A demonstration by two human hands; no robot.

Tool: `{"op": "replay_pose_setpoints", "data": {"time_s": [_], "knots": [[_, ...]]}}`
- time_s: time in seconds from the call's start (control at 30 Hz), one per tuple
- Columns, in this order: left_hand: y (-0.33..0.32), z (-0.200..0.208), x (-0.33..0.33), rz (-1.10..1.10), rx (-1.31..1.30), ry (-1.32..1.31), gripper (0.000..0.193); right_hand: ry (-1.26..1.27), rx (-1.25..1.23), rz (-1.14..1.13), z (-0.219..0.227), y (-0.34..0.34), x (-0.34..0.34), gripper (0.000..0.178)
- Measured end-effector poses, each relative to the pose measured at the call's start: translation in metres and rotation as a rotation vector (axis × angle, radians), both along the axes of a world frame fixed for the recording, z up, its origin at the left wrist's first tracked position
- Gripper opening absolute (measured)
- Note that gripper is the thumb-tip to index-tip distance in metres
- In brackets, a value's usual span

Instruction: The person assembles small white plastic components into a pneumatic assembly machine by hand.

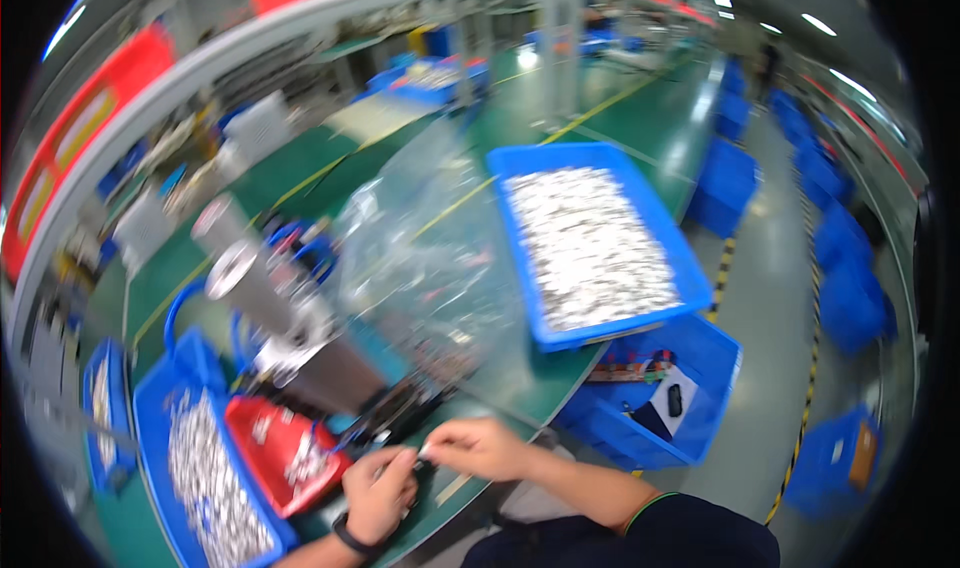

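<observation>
My left hand [376, 496], with a dark band on its wrist, is closed at the near edge of the green table. Close against it, my right hand [482, 449] pinches with thumb and forefinger. A tiny pale piece shows between the fingertips, too small and blurred to name. Just beyond the hands stands a bench machine [335, 373] with metal cylinders and blue hoses. Left of my left hand, a red scoop-shaped tray [262, 460] holds some small whitish parts. Beside that tray, a long blue bin [150, 438] contains many small silvery parts.
A blue tray [545, 330] heaped with small silvery parts stands at the table's right edge. Clear plastic sheeting [425, 238] lies left of it. Below the edge, a blue crate [715, 408] holds a few items. More blue bins [722, 188] line the aisle.
</observation>
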State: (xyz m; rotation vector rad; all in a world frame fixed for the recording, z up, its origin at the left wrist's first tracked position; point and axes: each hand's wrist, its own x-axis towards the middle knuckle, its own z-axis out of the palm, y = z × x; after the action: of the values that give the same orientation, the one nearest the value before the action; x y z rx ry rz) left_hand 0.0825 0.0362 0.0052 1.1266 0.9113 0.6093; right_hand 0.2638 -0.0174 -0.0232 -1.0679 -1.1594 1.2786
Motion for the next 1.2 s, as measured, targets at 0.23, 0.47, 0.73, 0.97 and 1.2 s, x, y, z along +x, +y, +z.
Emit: {"op": "replay_pose_setpoints", "data": {"time_s": [0.23, 0.47, 0.73, 0.97, 1.2], "knots": [[0.005, -0.003, -0.012, 0.008, -0.101, -0.095, 0.019, -0.311, 0.224, 0.032, 0.001, 0.011, 0.002, 0.011], [0.007, -0.006, -0.022, 0.042, -0.186, -0.169, 0.02, 0.186, -0.191, -0.056, 0.026, 0.01, 0.009, 0.007], [0.011, -0.007, -0.02, 0.017, -0.165, -0.129, 0.023, 0.274, -0.268, -0.045, 0.02, 0.031, 0.006, 0.013], [0.013, -0.006, -0.021, 0.003, -0.193, -0.13, 0.019, 0.275, -0.39, -0.126, 0.025, 0.042, 0.002, 0.015], [0.012, -0.008, -0.02, 0.017, -0.179, -0.135, 0.017, 0.315, -0.367, -0.153, 0.023, 0.043, 0.001, 0.016]]}}
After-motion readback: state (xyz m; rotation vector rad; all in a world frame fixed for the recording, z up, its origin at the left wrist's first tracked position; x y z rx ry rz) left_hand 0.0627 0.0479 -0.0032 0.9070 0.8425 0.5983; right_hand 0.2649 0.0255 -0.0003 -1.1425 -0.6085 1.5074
